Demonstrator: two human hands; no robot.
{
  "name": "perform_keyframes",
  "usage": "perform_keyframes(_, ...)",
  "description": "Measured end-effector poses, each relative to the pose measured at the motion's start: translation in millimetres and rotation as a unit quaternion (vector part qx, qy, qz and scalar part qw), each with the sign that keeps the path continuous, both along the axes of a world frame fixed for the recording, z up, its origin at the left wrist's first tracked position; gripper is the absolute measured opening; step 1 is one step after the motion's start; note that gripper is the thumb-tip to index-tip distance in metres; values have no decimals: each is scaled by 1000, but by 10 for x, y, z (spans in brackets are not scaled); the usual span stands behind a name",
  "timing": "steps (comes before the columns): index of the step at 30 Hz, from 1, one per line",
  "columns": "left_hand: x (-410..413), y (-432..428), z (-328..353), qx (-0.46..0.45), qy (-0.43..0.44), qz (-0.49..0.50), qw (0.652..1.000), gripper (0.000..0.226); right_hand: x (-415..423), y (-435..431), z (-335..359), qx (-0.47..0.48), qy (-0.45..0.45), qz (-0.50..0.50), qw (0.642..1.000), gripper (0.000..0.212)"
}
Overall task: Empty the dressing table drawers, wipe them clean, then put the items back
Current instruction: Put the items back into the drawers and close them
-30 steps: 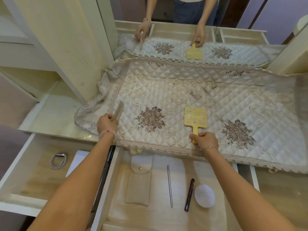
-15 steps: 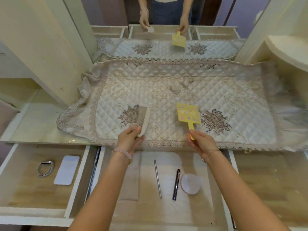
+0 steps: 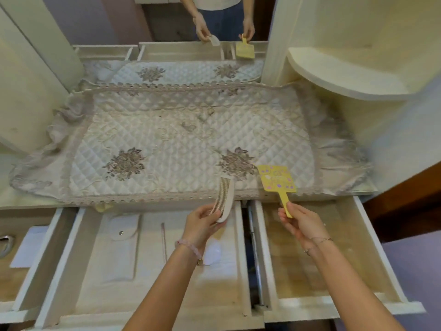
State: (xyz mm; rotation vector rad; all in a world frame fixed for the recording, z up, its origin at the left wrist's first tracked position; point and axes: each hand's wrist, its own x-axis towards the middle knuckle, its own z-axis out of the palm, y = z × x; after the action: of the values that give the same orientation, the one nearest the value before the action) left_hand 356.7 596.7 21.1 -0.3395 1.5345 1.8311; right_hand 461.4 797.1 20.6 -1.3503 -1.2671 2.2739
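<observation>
Comb (image 3: 225, 200) and mirror (image 3: 278, 181) in hands (image 3: 202, 225), above drawers (image 3: 310, 259).

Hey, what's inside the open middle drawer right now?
A flat beige pouch with a snap button, a thin metal rod and a white round pad, half hidden. The left forearm covers whatever lies beneath it.

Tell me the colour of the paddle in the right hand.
The paddle is yellow with small purple and white marks; head view.
</observation>
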Motion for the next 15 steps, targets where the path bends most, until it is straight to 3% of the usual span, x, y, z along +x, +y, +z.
perform_keyframes(15,1213,1347,-483,-89,-32,-19,995,26,1216,1122,-445,42,-80,170,981,12)
